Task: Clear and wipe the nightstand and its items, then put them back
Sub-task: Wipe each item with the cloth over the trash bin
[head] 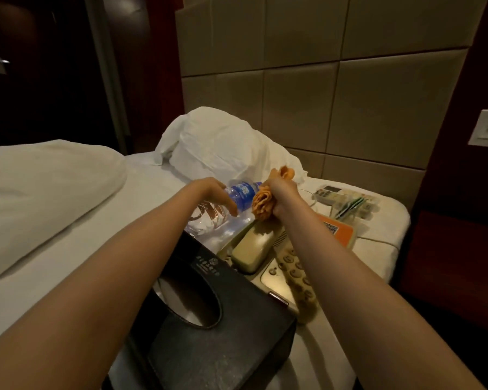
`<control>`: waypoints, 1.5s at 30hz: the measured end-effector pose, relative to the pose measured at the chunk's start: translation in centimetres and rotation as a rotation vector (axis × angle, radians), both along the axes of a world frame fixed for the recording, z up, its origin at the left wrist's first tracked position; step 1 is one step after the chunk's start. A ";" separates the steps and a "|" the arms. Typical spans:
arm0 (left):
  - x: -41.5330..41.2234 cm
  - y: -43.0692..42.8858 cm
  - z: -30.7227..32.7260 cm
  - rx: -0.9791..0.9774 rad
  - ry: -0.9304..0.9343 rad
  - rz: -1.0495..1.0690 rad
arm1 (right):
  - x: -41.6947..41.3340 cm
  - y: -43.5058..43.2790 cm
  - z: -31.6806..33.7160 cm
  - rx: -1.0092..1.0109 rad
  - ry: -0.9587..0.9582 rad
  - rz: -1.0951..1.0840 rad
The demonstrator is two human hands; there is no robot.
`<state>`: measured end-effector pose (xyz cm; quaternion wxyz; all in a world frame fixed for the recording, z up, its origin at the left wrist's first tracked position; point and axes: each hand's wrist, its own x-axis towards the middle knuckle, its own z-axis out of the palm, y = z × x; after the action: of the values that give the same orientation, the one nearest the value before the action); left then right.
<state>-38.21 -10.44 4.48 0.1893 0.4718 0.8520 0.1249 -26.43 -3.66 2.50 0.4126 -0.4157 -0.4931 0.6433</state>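
We've got the water bottle (238, 196) in our left hand (213, 192), just beyond the phone (261, 249) & a bit to its left. Fingers curl over the bottle's mid-section, a firm grasp; thumb not visible. The bottle lies tilted on its side. Its clear ribbed base sits left of the phone's far end, and its blue label end points away & to the right. Can't tell if the base touches the sheet. The cap end is hidden behind the orange cloth (261, 204).

Our right hand (283, 192) is clenched in a fist round that cloth, straight beyond the phone's handset. The cloth is bunched, w/ folds poking out above the fist & a bigger wad below it. That wad presses against the bottle's label end. So the bottle sits btwn the two hands, w/ the grip on its middle & the cloth at its neck end.

The phone is beige, handset on its cradle, keypad on its right half partly under our right forearm. It lies on the white bed (152, 192). A black tissue box (217, 325) sits just beside the phone's near-left side, oval slot up. An orange card (343, 230) w/ a QR code lies just right of the phone's far end. A remote (328, 194) lies further beyond & right of the phone, w/ more small items beside it, too blurred to ID. A white pillow (223, 142) sits well beyond the phone, against the padded headboard (299, 94).
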 end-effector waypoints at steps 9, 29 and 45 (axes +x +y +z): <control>0.9 1.6 -2.7 -0.211 0.227 0.011 | 0.7 0.0 -0.1 -0.051 -0.062 0.030; 7.8 0.7 -2.0 -0.034 -0.070 0.030 | 14.8 -1.9 -3.5 0.018 -0.183 -0.277; 9.6 -1.0 -1.4 -0.031 -0.291 0.161 | 15.0 -3.4 -7.2 -0.235 0.170 -0.280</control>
<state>-28.61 -11.47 3.10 0.3073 0.3758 0.8525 0.1938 -11.47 -7.09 -4.70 0.4870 -0.4695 -0.3155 0.6655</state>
